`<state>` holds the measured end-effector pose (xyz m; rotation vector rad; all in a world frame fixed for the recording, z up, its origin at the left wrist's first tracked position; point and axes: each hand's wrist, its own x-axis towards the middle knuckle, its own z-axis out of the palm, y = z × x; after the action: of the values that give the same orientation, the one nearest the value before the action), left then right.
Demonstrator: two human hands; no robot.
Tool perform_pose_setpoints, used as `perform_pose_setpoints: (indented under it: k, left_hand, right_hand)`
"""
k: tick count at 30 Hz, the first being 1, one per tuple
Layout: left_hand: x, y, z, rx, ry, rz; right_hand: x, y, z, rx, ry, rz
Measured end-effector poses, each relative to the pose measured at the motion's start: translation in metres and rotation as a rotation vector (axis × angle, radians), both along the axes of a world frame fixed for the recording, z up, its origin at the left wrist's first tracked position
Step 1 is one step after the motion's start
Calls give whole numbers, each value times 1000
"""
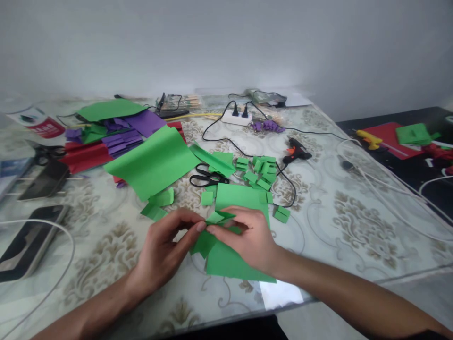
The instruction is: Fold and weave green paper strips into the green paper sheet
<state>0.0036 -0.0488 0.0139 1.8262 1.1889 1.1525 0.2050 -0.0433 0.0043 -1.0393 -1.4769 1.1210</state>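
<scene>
Lettering on white container is unreadable

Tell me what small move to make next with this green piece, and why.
I'd probably pinch the small green piece flatter: your left hand and right hand both have fingertips at it, and its sides look raised and parted rather than pressed together.

Single head-worn view, facing forward and down.

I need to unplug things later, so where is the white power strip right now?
In the head view, the white power strip lies at the far side of the table, left of the purple paper pieces.
</scene>
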Motion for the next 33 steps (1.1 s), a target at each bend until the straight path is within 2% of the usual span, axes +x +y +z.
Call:
perform_pose_setpoints:
  k: [6,9,18,25,33]
  left_hand:
    - [0,1,-4,-38,-43,51]
    - [0,1,-6,-48,-53,69]
    - [-2,3,-7,-118,-5,4]
    - [-1,4,-7,-119,0,16]
    - [1,3,-5,-62,-2,62]
  right_hand:
    - [-3,6,4,-324,286,59]
    - [-3,8,6,-393,339,70]
    - [-1,7,6,-355,275,33]
    - [-2,7,9,-323,259,24]
    - [-1,9,11,-364,284,3]
